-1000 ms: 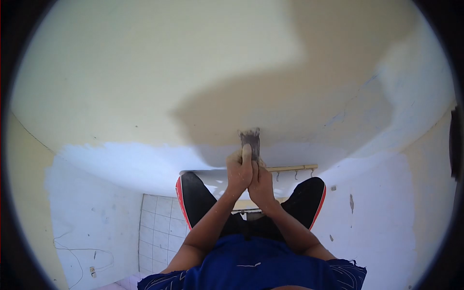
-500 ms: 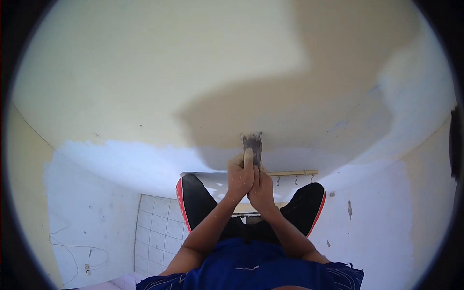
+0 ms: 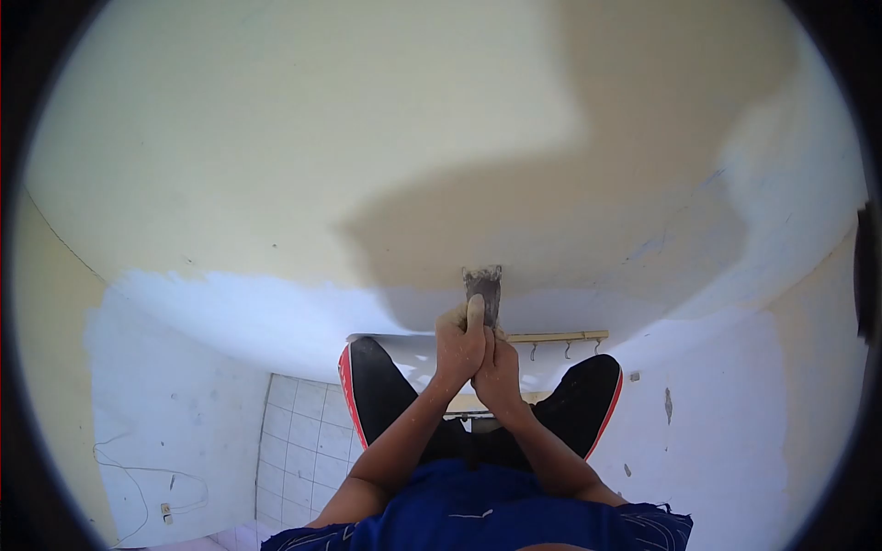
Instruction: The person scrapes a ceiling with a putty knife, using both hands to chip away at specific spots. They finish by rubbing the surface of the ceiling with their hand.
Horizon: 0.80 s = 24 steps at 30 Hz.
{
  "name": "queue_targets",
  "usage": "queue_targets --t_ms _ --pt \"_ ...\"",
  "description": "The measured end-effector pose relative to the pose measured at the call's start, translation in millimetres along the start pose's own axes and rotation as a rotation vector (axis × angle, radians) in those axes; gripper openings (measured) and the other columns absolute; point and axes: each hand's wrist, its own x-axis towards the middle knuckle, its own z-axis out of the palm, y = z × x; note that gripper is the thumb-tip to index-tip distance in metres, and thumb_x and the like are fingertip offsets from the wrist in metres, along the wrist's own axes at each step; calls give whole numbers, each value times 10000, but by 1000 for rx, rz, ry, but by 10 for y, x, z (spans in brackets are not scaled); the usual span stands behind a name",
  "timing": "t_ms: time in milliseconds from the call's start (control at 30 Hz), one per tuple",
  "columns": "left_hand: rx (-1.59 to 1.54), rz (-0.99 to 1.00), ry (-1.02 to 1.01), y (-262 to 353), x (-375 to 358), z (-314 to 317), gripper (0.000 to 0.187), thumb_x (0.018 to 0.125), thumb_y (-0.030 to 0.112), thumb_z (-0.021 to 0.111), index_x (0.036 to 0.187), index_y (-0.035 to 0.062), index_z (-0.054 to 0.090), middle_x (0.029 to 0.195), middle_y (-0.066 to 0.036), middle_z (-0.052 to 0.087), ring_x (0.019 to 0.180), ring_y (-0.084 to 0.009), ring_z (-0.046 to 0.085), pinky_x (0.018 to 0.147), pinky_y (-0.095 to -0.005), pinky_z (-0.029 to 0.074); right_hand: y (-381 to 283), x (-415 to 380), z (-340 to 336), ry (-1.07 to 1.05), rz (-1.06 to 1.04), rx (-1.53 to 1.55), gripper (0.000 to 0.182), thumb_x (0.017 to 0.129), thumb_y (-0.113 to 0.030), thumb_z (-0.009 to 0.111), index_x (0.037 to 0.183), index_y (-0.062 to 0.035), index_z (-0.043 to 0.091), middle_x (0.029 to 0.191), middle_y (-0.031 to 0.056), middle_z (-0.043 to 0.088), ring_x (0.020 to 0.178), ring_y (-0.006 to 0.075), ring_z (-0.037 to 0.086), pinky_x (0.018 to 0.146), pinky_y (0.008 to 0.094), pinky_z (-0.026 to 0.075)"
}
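A scraper (image 3: 482, 292) with a dark, dirty blade has its front edge against the wall (image 3: 276, 165), near the border between the cream and the whitish surface. My left hand (image 3: 461, 342) is closed round it, thumb laid along the blade. My right hand (image 3: 498, 365) is closed just beside and below the left one, the two pressed together on the scraper. The handle is hidden in my hands. Pale dust speckles my hands and forearms.
Below my hands a wooden rail (image 3: 568, 337) with several hooks is on the wall. My shadow (image 3: 551, 211) falls across the work area. A tiled patch (image 3: 299, 432) and a thin cable (image 3: 140, 491) with a socket (image 3: 166, 511) lie lower left. A dark object (image 3: 864, 275) is at the far right.
The scraper and both hands have moved slightly down the wall, toward me. The whole view has shifted a little too. My grip looks the same.
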Motion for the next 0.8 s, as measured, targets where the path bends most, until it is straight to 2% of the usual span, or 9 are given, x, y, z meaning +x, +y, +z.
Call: queue_targets --t_ms 133,200,333,400,433,500,533,600,800 --pt "-160 -90 -22 179 28 21 495 1032 277 467 653 -22 576 604 -81 630 533 -130 582 511 -280 460 -287 160 -52 3 -100 -51 379 1039 -263 404 893 40 579 599 97 561 502 152 542 463 326 411" --pt "-180 -80 -2 445 132 4 498 1034 278 459 657 -23 584 598 -80 626 524 -130 579 508 -279 459 -597 242 -113 -66 -18 -62 322 1022 -225 400 954 39 572 806 291 599 790 481 609 638 462 470" --pt "-239 -45 -2 364 109 30 456 1013 261 505 666 -29 565 569 -54 586 523 -95 529 477 -305 412 -355 244 -97 -119 68 -36 323 1022 -223 399 949 42 569 778 288 590 755 483 600 596 444 463" --pt "-32 -28 -15 -93 -7 42 462 1014 260 500 655 -25 562 569 -69 600 519 -106 549 481 -309 428 169 92 21 17 -119 37 394 1045 -276 402 879 32 583 603 80 575 535 118 554 476 290 424" --pt "-29 -24 -17 -281 -87 75 462 1014 260 500 655 -25 562 569 -69 600 519 -106 549 481 -309 428 379 -20 51 21 -122 40 394 1045 -276 402 879 32 583 603 80 575 535 118 554 476 290 424" --pt "-107 -201 -37 -485 -213 161 465 1015 257 496 650 -26 555 574 -76 611 517 -114 563 488 -306 440 598 -182 57 13 124 182 414 1047 -295 400 870 27 592 606 55 579 530 110 553 465 278 425" --pt "-108 -203 -38 -518 -213 174 465 1015 257 496 650 -26 555 574 -76 611 517 -114 563 488 -306 440 629 -188 41 14 125 180 414 1047 -295 400 870 27 592 606 55 579 530 110 553 465 278 425" --pt "-114 -222 -59 -547 -237 198 454 1014 252 494 665 -31 562 576 -72 609 518 -120 565 500 -307 448 649 -230 -2 -29 252 192 487 1060 -344 364 872 45 589 565 83 566 504 158 559 471 334 429" --pt "-61 -184 -100 -542 -209 145 435 1037 268 468 725 -16 572 603 -78 623 525 -120 589 500 -272 463 706 -223 63 -13 209 178 503 1066 -336 359 815 36 587 540 62 541 485 134 534 455 305 409"
